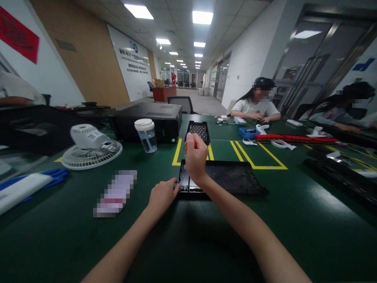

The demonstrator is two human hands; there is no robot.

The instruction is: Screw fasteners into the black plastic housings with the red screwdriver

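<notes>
A flat black plastic panel [232, 177] with raised edges lies on the green table in front of me. My right hand [196, 157] is a fist above the panel's left end, thumb on top, wrapped round an upright red-handled screwdriver [194, 145]. The hand hides its shaft and tip. At the panel's left edge, my left hand [163, 194] grips the near corner with thumb and fingers. Just beyond my right hand sits a small black tray [207, 137] with rows of light spots inside.
To the left are a clear cup [149, 137] with a white lid, a white fan [91, 149], a blurred phone-shaped item [116, 194] and blue gloves [57, 175]. A large black case [147, 118] stands behind. Black parts [338, 177] lie right; co-workers [256, 104] sit beyond.
</notes>
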